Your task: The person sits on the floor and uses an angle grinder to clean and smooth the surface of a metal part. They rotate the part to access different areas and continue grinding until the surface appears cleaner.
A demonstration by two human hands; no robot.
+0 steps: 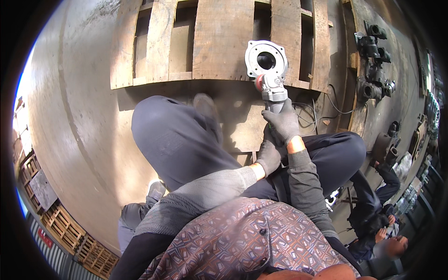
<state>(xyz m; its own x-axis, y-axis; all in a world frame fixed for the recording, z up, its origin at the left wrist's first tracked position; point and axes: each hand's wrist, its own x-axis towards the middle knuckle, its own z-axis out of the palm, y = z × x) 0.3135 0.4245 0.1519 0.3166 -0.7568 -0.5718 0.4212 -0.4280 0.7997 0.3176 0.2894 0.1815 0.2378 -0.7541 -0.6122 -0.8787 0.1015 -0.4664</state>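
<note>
An angle grinder [274, 93] with a silver-grey head and a reddish disc [259, 82] points away from me. My right hand [284, 122], in a grey glove, is closed round its body just behind the head. Lower down, my left hand [269, 155], gloved too, wraps the rear of the tool, which the gloves mostly hide. A light grey metal flange casting [252, 57] with a round central hole and bolt holes lies on the wooden pallet [219, 46]. The disc is at the casting's near edge; whether it touches cannot be made out.
Dark metal castings [372, 88] stand on a wooden surface at the right. A cable [316, 116] loops over the floor beside the pallet. Another person [373, 224] sits at the lower right. Wooden pallets [63, 224] lie at the far left. Behind me on the left is another person's shoe [156, 189].
</note>
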